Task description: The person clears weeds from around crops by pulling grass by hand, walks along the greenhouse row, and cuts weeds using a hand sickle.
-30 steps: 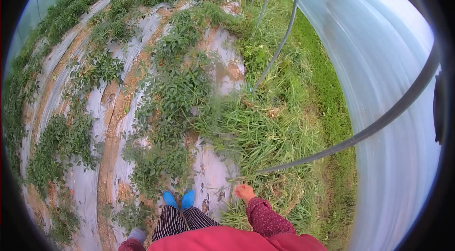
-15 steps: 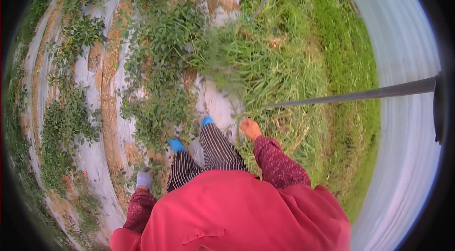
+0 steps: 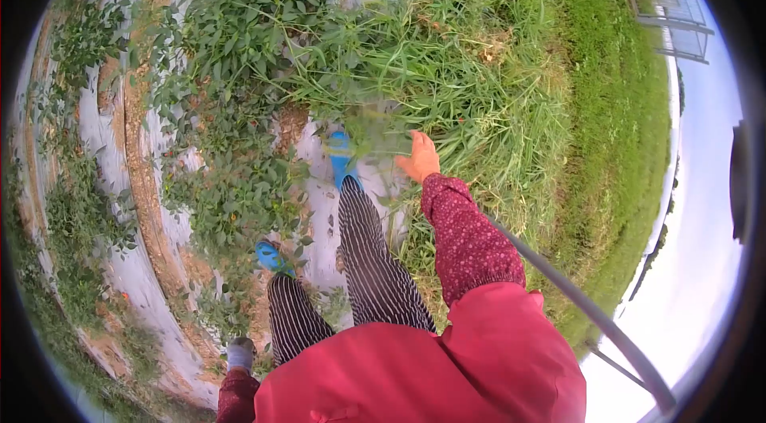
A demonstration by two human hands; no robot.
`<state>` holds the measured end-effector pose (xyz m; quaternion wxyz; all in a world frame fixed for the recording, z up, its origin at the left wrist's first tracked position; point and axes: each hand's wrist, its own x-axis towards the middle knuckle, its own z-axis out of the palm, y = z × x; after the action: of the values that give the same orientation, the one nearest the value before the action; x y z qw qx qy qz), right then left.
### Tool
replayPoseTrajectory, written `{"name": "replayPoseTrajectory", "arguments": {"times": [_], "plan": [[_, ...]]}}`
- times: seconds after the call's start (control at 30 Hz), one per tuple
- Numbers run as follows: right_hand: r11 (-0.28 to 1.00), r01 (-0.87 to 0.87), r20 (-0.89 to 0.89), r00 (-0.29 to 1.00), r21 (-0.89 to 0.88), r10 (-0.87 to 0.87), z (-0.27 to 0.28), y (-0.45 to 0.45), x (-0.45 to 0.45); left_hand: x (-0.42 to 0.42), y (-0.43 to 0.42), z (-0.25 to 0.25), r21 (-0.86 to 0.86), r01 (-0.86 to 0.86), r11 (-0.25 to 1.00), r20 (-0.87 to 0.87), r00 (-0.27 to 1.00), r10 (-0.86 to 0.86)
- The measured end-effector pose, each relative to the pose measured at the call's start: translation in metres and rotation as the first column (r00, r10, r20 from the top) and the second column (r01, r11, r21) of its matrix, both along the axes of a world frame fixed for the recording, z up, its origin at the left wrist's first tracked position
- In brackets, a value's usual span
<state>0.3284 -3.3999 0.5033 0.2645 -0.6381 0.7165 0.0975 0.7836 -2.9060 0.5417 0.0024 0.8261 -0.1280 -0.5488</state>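
Note:
My right hand is bare and reaches forward over the edge of the cut grass, thumb and fingers apart, with nothing in it. My left hand, in a grey glove, hangs low beside my left leg near small leafy plants; its fingers are too small and hidden to make out. Blue shoes show below striped trousers, the right shoe on pale plastic sheeting, the left shoe beside the leafy plants.
Rows of leafy plants with plastic sheeting and bare soil run along the left. A grey pole slants down at the right. Beyond it lies a strip of short green grass. A metal frame stands at the upper right.
My right foot has stepped forward and my right hand has reached further out, its fingers spreading. The view has turned, bringing sky into sight at the right; my left hand stays low.

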Motion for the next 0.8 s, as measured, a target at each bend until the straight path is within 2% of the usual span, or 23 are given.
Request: {"name": "replayPoseTrajectory", "arguments": {"times": [0.03, 0.07, 0.13, 0.17, 0.27, 0.3, 0.4, 0.47, 0.5, 0.53, 0.6, 0.63, 0.7, 0.73, 0.8], "plan": [[0.999, -0.014, 0.01, 1.0, -0.034, 0.015, -0.011, -0.029, -0.002, -0.002, 0.008, -0.013, 0.076, -0.027, 0.997, -0.06, 0.998, 0.031], [0.997, -0.033, 0.021, 0.999, -0.069, 0.035, -0.024, -0.058, -0.004, -0.017, -0.017, 0.0, 0.153, -0.054, 0.987, -0.117, 0.991, 0.072], [0.959, -0.088, 0.027, 0.995, -0.27, 0.099, -0.065, -0.116, -0.015, -0.044, -0.047, 0.007, 0.125, -0.166, 0.978, -0.092, 0.98, 0.178], [0.95, -0.111, 0.031, 0.992, -0.291, 0.125, -0.077, -0.145, -0.016, -0.053, -0.058, 0.003, 0.11, -0.214, 0.971, -0.081, 0.971, 0.224], [0.922, -0.156, 0.061, 0.98, -0.353, 0.189, -0.11, -0.232, -0.015, -0.062, -0.064, -0.024, 0.198, -0.133, 0.971, -0.059, 0.987, 0.148], [0.917, -0.196, 0.044, 0.973, -0.348, 0.225, -0.119, -0.256, -0.011, -0.064, -0.063, -0.036, 0.198, -0.018, 0.98, -0.073, 0.997, 0.033], [0.872, -0.332, 0.001, 0.934, -0.361, 0.356, -0.154, -0.312, 0.006, -0.08, -0.075, -0.056, 0.174, 0.021, 0.984, -0.028, 0.999, -0.016], [0.843, -0.378, 0.002, 0.912, -0.381, 0.41, -0.18, -0.331, 0.022, -0.092, -0.098, -0.058, 0.245, 0.039, 0.969, -0.092, 0.996, -0.017], [0.842, -0.427, -0.028, 0.896, -0.329, 0.443, -0.193, -0.337, 0.032, -0.097, -0.108, -0.063, 0.275, 0.05, 0.96, -0.126, 0.992, -0.016], [0.826, -0.475, -0.059, 0.875, -0.303, 0.481, -0.211, -0.338, 0.04, -0.101, -0.108, -0.069, 0.177, 0.143, 0.974, -0.139, 0.983, -0.12], [0.826, -0.542, 0.038, 0.832, -0.156, 0.554, -0.221, -0.325, 0.051, -0.107, -0.099, -0.076, -0.001, 0.304, 0.953, -0.153, 0.941, -0.3], [0.801, -0.598, 0.045, 0.8, 0.0, 0.598, -0.235, -0.313, 0.054, -0.11, -0.096, -0.079, -0.079, 0.369, 0.926, -0.154, 0.913, -0.377], [0.728, -0.59, 0.129, 0.8, 0.348, 0.586, -0.259, -0.29, 0.049, -0.112, -0.093, -0.081, -0.032, 0.428, 0.903, -0.179, 0.887, -0.426], [0.666, -0.531, 0.187, 0.835, 0.524, 0.518, -0.267, -0.278, 0.041, -0.112, -0.093, -0.08, -0.007, 0.413, 0.91, -0.194, 0.893, -0.407], [0.671, -0.574, 0.134, 0.797, 0.47, 0.588, -0.282, -0.238, 0.013, -0.112, -0.097, -0.076, 0.045, 0.386, 0.921, -0.221, 0.903, -0.368]]}}
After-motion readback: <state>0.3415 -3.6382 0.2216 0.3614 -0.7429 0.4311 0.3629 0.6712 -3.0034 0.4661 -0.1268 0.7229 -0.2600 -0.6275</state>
